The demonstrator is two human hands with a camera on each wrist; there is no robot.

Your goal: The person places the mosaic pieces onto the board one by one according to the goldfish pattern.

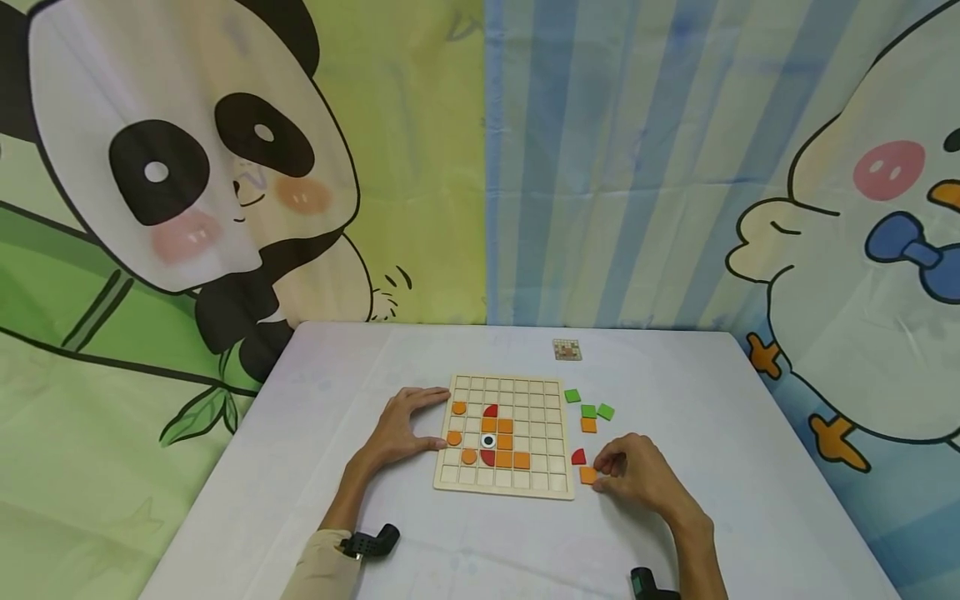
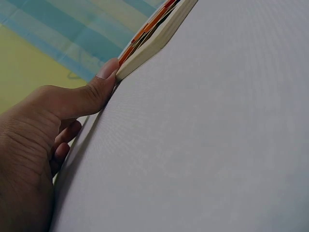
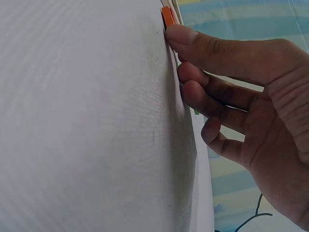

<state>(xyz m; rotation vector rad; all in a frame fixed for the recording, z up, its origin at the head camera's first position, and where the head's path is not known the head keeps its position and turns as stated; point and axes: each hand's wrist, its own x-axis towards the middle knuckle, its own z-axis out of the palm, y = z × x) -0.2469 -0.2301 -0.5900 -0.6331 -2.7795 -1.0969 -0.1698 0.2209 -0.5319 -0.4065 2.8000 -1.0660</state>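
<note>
A square wooden grid board [image 1: 536, 483] lies on the table, holding orange squares, orange circles [image 1: 459, 407], red quarter-circle tiles [image 1: 491, 411] and one black-and-white eye tile [image 1: 488, 441]. My left hand [image 1: 401, 429] rests at the board's left edge with thumb and fingers spread; in the left wrist view its thumb [image 2: 99, 87] is against the board's corner [image 2: 140, 60]. Just right of the board, my right hand [image 1: 641, 475] pinches a loose orange square tile [image 1: 587, 475] by its right side, thumb and index finger at it. The right wrist view shows the thumb at this tile [image 3: 167, 17].
A loose red quarter-circle tile [image 1: 578, 457] lies just above the pinched tile. Farther back are another orange square [image 1: 588, 425] and three green tiles [image 1: 588, 411]. A small patterned card [image 1: 567, 349] lies behind the board, near the table's far edge.
</note>
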